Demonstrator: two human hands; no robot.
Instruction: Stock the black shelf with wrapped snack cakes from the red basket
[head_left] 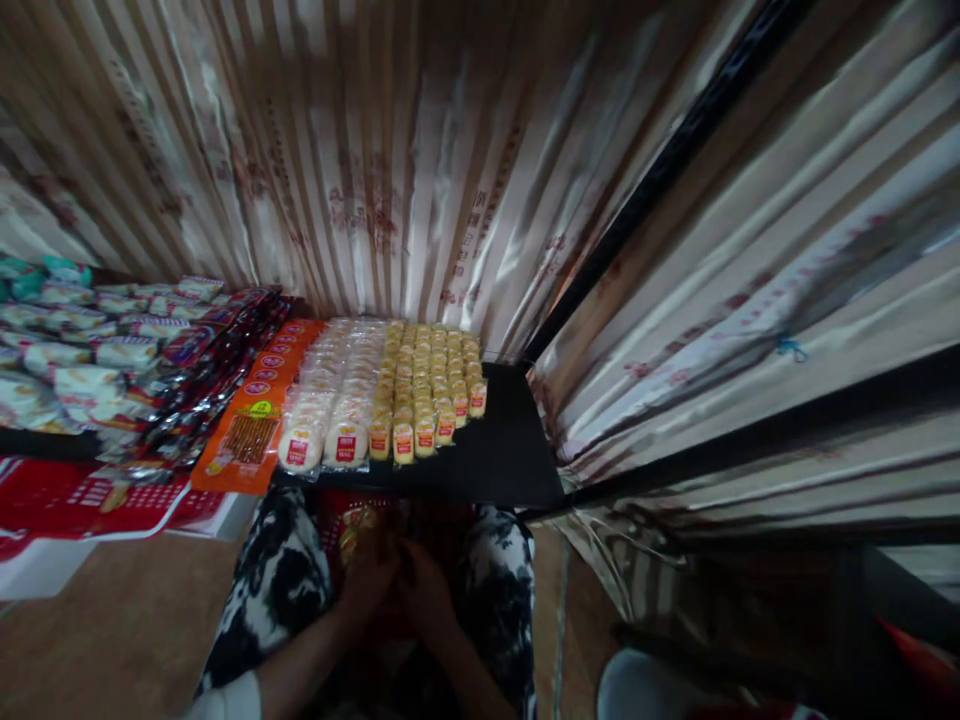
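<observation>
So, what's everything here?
Table: one, black, centre
Yellow packs: many, yellow, on table, right
Round packs: two columns, whitish, next left
Orange packet: at least one, orange, next left
Dark packets: many, dark red, farther left
White packets: many, white, far left
Teal packets: a few, teal, back left
Basket: at least one, red, front left
Gold packets: some, gold, bottom centre
Curtains: count unclear, beige, behind, right
Poles: several, black, right
Tie: one, blue, right curtain
Floor tiles: several, brown, below
Pale object: one, whitish, lower right
Trousers: one pair, black-white, bottom
Sleeve: one, white, bottom left
Left hand, right hand: one each, shadowed, bottom centre
</observation>
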